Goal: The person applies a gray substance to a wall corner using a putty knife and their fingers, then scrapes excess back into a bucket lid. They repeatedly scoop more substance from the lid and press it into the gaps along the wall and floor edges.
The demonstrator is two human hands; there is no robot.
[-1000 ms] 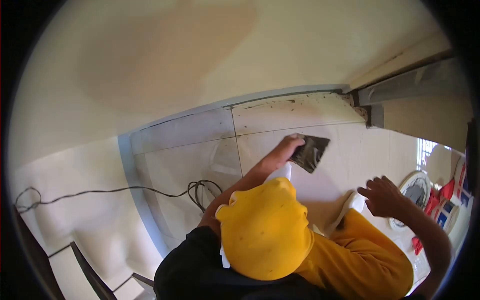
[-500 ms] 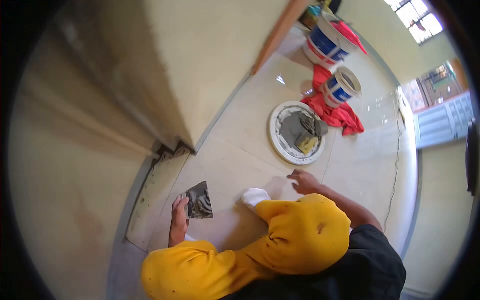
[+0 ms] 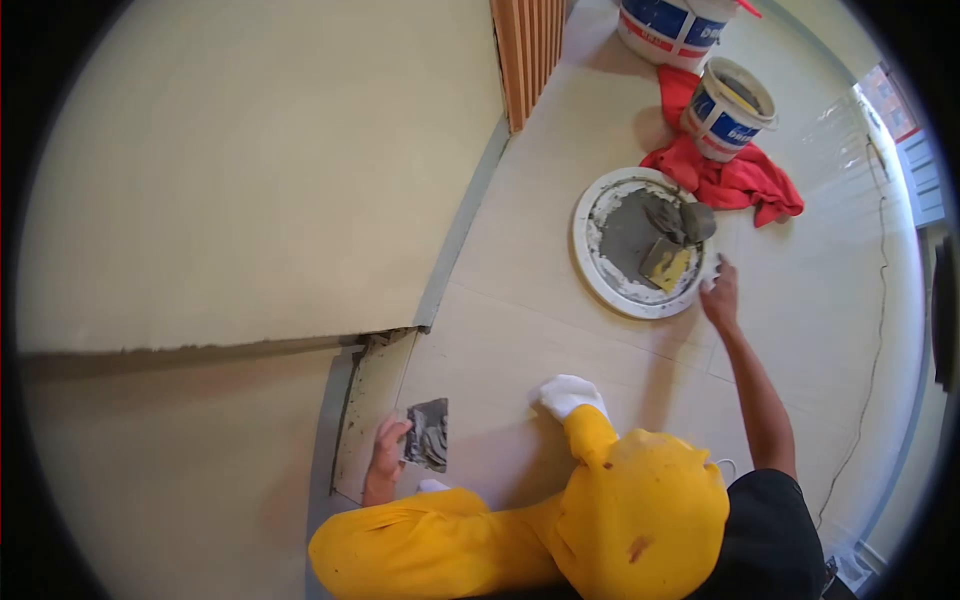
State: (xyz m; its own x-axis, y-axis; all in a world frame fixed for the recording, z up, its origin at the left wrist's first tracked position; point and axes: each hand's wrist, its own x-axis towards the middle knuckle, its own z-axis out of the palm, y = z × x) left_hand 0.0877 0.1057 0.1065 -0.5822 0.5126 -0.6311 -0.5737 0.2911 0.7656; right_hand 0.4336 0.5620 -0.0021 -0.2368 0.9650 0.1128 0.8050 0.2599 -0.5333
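A single fisheye view looks steeply down from the person's head, its round field ringed by black corners, with the cream wall (image 3: 250,170) filling the upper left and the pale tiled floor (image 3: 520,300) running from centre to right. The yellow trousers (image 3: 560,520) crowd the bottom edge, very near the lens. The round white mortar pan (image 3: 600,270) sits farther off, upper right; things at the rim bend, so their true distance is hard to judge.
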